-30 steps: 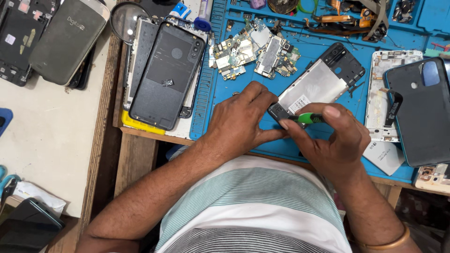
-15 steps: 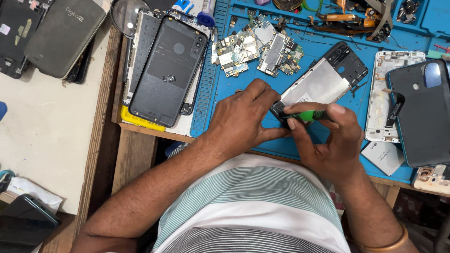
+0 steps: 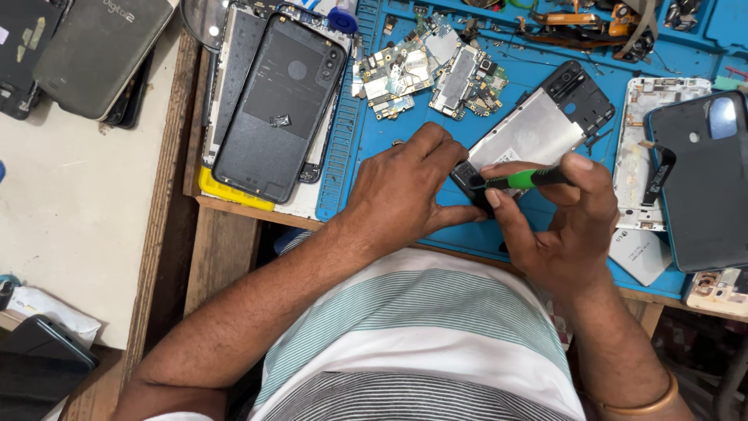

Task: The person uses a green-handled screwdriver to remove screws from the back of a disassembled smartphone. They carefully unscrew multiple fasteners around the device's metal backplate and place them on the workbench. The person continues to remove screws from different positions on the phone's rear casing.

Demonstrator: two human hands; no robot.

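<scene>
Striped cloth of the person's shirt (image 3: 421, 343) filled the near edge. Just beyond it, the left hand (image 3: 405, 191) pressed flat on the blue mat (image 3: 389, 140), its fingertips pinning the lower corner of an opened phone (image 3: 538, 129). The right hand (image 3: 565, 226) had its grip clamped on a green tool (image 3: 523, 179), tip touching that same corner. The phone lay tilted on the mat, metal plate up; it looked light, stiff and fragile, best held by its frame edges. Farther off lay circuit boards (image 3: 425, 70), a dark back cover (image 3: 276, 109) to the left, and a white frame (image 3: 650, 148) at right on the tabletop.
</scene>
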